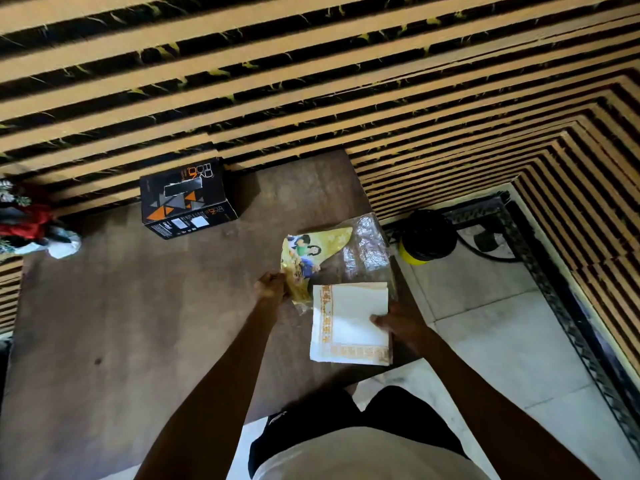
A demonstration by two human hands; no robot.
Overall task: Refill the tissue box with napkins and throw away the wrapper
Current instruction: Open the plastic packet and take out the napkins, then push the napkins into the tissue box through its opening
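Two hands: left grip (272, 284) pinching wrapper (311, 258); right grip (398, 322) clutching napkins (349, 323), fingertips hidden.

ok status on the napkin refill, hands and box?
Left hand pinching wrapper. Right hand gripping napkin stack, out of wrapper. Tissue box apart by wall, nothing blocking.

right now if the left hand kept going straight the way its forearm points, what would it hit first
The wrapper: the left hand already grips its near edge. Beyond that, probably bare table up to the slatted wall; depth is unclear.
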